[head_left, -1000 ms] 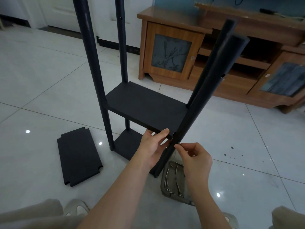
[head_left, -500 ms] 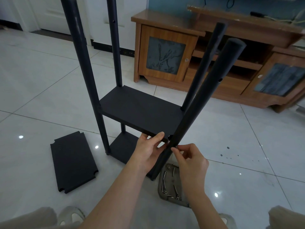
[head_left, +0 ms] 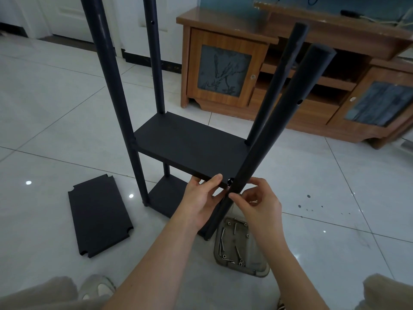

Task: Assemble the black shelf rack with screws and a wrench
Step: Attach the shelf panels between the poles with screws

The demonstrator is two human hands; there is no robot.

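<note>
Shelf still held, left hand unmoved

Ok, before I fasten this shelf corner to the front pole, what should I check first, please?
1. Left hand holds the middle shelf at its corner: ok.
2. Hole in the near right pole sits level with the shelf edge: ok.
3. Screw held in the right hand: cannot tell.
4. Spare screws in the tray: ok.
5. Wrench in sight: not ok, none visible.
</note>
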